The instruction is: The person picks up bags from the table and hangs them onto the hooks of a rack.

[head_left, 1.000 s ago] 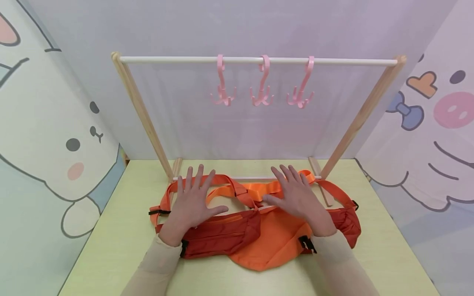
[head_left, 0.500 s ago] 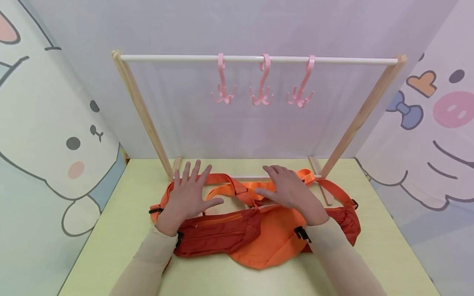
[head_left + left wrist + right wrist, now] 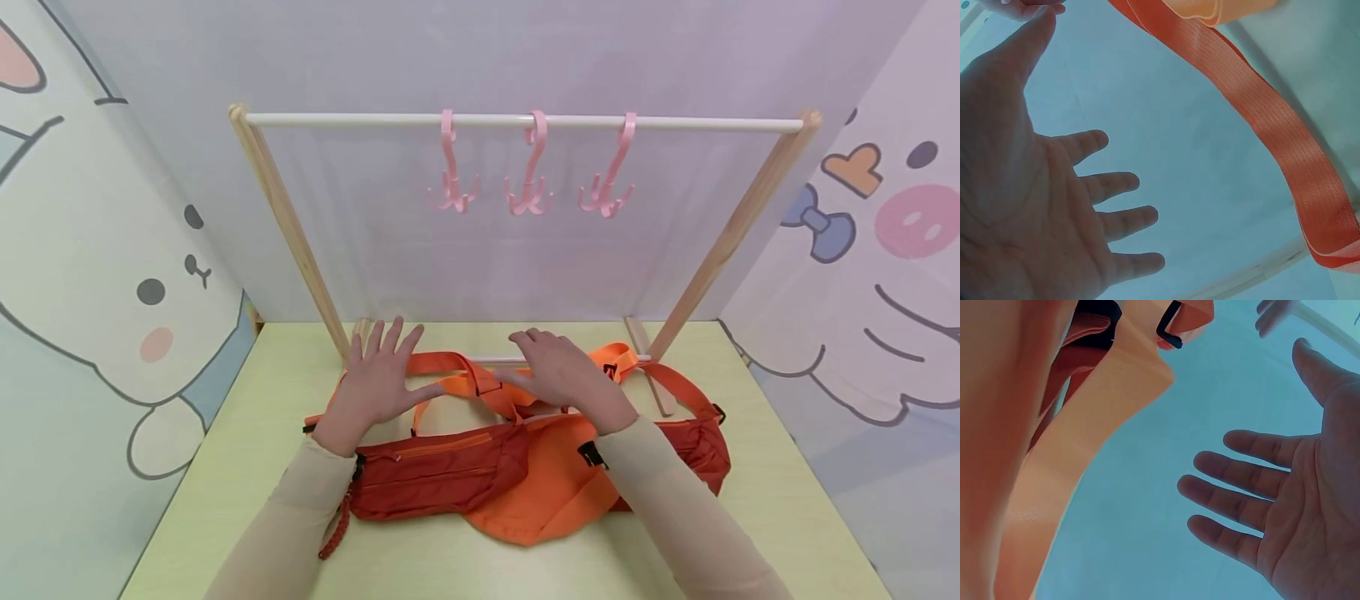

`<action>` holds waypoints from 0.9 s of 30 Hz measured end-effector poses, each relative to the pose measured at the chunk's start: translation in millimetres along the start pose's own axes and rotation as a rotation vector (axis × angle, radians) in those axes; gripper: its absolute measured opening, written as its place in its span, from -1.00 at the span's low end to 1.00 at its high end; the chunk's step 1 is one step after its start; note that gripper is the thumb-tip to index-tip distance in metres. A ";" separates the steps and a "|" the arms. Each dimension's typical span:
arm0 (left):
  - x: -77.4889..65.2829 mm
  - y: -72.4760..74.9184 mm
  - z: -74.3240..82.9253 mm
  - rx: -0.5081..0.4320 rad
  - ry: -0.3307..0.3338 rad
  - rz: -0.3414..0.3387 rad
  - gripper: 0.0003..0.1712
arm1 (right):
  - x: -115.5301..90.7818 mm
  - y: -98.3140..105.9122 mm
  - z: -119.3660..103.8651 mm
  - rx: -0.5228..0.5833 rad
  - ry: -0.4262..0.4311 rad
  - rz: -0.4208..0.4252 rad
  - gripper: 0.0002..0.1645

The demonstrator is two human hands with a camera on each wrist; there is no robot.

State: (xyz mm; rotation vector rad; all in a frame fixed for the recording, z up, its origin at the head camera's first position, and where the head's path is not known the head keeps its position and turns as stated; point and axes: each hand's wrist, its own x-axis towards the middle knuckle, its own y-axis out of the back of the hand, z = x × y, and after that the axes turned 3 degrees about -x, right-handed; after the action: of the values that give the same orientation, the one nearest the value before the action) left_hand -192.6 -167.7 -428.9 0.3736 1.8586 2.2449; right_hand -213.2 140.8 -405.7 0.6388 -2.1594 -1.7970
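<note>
In the head view my left hand [image 3: 375, 385] hovers with spread fingers above the left end of a dark red waist bag [image 3: 442, 475]. My right hand [image 3: 564, 375], fingers extended, is over the orange straps behind an orange bag panel [image 3: 540, 496]. Another dark red bag part [image 3: 701, 454] shows at the right, partly covered by my sleeve. Both palms hold nothing: the left wrist view shows a red-orange strap [image 3: 1260, 115] apart from the fingers, and the right wrist view an orange strap [image 3: 1063, 469] apart from the other hand. A braided cord [image 3: 337, 533] hangs at the left bag's end.
Behind the bags stands a wooden rack with a white top rod [image 3: 352, 121]. Three pink claw hooks [image 3: 452, 171] hang from that rod. A lower rod and wooden feet [image 3: 660, 392] stand close to the straps. Cartoon-printed walls flank the table [image 3: 217, 517].
Both hands have shifted left and slightly toward the rack, fingers still extended. The braided cord and the left bag's end have come into view. The bags appear unmoved.
</note>
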 end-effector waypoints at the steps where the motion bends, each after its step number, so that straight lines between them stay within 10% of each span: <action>1: 1.6 0.2 -1.1 -0.004 0.001 -0.005 0.22 | 2.3 0.4 -1.2 0.010 0.000 -0.005 0.00; 27: 33.2 -19.9 -33.1 -0.060 0.002 -0.078 -0.10 | 68.1 -21.3 -39.9 0.054 0.062 -0.116 -0.26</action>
State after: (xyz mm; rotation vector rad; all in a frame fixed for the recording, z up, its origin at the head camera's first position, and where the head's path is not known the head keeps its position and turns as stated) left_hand -234.8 -184.4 -452.1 0.2848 1.7700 2.2443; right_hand -250.4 70.3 -423.8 0.8377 -2.1779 -1.7557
